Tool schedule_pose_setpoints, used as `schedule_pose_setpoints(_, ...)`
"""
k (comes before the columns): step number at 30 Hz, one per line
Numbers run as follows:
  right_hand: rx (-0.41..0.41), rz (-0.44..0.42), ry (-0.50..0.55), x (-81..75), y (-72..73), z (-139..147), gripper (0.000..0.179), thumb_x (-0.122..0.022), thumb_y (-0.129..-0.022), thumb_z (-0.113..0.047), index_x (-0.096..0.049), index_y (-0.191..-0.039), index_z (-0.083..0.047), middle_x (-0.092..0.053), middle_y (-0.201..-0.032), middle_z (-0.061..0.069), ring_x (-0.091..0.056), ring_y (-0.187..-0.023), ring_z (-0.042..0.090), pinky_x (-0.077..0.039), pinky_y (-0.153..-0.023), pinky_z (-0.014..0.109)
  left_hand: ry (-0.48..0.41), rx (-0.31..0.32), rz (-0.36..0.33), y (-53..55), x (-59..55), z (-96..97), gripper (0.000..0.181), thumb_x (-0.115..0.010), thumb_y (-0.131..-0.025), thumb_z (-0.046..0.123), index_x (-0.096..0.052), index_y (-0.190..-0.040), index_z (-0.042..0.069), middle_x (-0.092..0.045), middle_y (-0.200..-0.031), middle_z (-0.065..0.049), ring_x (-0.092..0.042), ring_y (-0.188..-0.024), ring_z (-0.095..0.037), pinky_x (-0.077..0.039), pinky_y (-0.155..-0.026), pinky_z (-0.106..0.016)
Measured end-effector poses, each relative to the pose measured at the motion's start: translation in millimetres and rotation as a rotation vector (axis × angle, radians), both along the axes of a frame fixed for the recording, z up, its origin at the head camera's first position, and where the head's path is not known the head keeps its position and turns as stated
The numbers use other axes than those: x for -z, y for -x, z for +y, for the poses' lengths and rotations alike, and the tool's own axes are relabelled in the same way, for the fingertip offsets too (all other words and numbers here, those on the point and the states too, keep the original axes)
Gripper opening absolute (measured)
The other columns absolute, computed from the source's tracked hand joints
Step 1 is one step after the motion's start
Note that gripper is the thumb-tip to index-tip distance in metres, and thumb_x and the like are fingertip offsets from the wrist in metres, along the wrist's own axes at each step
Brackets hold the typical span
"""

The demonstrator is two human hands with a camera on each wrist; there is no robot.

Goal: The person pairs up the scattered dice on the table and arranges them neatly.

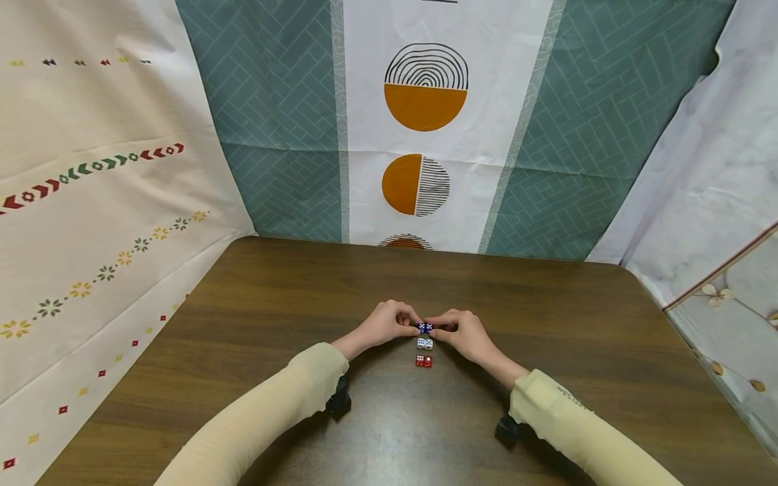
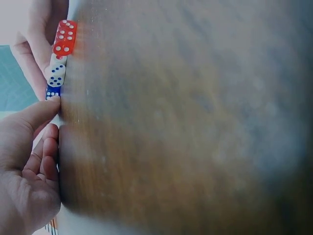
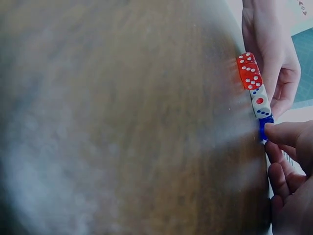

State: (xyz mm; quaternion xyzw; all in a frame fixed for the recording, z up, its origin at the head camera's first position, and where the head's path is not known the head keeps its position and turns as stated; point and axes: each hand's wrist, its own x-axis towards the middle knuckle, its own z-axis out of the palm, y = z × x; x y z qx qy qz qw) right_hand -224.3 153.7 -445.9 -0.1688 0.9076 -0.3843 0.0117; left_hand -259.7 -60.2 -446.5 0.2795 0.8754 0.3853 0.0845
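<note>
Two blue dice [image 1: 425, 328] sit side by side on the table, between the fingertips of both hands. My left hand [image 1: 385, 323] pinches the left one with thumb and index finger. From the other side, my right hand [image 1: 468, 335] pinches the right one the same way. Just nearer to me is a pair of white dice [image 1: 425, 344], and nearer still a pair of red dice [image 1: 424, 362]. In the right wrist view the thumb covers part of a blue die [image 3: 264, 125]. The left wrist view shows the left thumb against a blue die [image 2: 52, 91].
The dark wooden table [image 1: 292, 283] extends on all sides of the dice. Behind its far edge hangs a patterned cloth [image 1: 286, 121], with pale printed cloths at the left [image 1: 109, 256] and right [image 1: 705, 169]. Black wrist cameras sit under both sleeves.
</note>
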Motion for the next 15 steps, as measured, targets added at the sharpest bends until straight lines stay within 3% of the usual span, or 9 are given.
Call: schedule_pose_setpoints(15,0.001,0.015,-0.014,-0.4,-1.5,-0.5,0.027,-0.074,-0.088,-0.016,-0.075,-0.115,-0.017,-0.072,-0.102,0.003,-0.057,-0.083,0.012,-0.044,-0.071,0.025,-0.003,-0.009,-0.022,0.7,0.6,0.6,0.011,-0.076,-0.087,0.015,-0.077,-0.097,0.011,-0.059,-0.073,0.001,-0.046,-0.064,-0.008,-0.040,-0.062,-0.020)
